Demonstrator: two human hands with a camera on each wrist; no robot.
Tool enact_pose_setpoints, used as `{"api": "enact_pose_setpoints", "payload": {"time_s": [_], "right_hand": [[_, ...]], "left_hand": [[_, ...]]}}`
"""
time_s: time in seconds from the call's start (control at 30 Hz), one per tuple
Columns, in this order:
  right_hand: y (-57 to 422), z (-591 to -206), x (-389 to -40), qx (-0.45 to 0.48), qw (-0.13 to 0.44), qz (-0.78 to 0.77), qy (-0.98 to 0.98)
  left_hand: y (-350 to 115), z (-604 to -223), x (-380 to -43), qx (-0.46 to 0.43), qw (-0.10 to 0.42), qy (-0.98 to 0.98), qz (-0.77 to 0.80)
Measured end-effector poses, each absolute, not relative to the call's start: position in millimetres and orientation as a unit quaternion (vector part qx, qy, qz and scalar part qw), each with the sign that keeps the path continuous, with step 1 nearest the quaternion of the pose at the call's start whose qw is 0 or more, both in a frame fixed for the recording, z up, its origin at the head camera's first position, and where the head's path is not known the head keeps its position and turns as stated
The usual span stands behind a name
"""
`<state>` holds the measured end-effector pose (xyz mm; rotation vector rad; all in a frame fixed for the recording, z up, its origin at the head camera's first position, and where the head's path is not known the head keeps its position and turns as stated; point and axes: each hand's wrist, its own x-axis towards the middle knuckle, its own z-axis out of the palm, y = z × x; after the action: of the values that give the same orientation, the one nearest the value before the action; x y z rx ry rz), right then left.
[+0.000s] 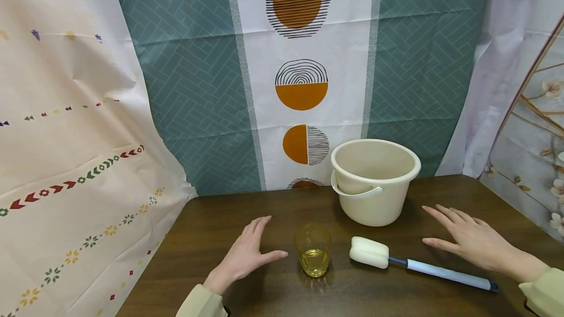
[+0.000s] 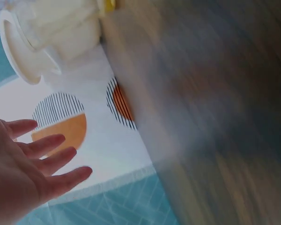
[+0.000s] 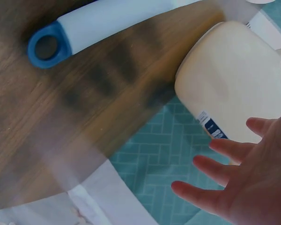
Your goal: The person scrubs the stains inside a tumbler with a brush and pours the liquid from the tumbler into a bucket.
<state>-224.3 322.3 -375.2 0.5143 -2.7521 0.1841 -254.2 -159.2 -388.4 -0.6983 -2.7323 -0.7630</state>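
Note:
A yellow-tinted clear glass (image 1: pixel 313 251) stands upright on the brown table. Just left of it my left hand (image 1: pixel 246 253) hovers with spread fingers, apart from the glass and holding nothing. To the glass's right lies a sponge brush with a cream head (image 1: pixel 369 252) and a pale blue handle (image 1: pixel 447 274), its dark blue hanging ring (image 3: pixel 49 45) seen closely in the right wrist view. Over the handle side, my right hand (image 1: pixel 473 238) is held with fingers extended, gripping nothing. A cream bucket (image 1: pixel 374 204) with its handle hanging down stands behind the brush.
The brown wooden table (image 1: pixel 211 229) ends at a patterned teal and white cloth (image 1: pixel 198 87) at the back. A cream embroidered cloth (image 1: pixel 79 170) hangs on the left, a floral one (image 1: pixel 528 175) on the right. The bucket carries a small label (image 3: pixel 211 125).

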Motion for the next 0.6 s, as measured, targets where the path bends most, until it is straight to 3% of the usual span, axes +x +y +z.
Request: {"api": "enact_pose_setpoints", "payload": {"time_s": [0.27,0.6], "right_hand": [[315.2,-374.1,-221.0,0.184,0.164,0.072,-0.966],[311.0,-376.7,-216.7,0.198,0.178,0.074,-0.961]], "left_hand": [[-143.3,-386.3,-255.1,-0.254,0.045,-0.895,-0.363],[-130.6,-394.3,-259.3,-0.275,0.02,-0.866,-0.416]]}}
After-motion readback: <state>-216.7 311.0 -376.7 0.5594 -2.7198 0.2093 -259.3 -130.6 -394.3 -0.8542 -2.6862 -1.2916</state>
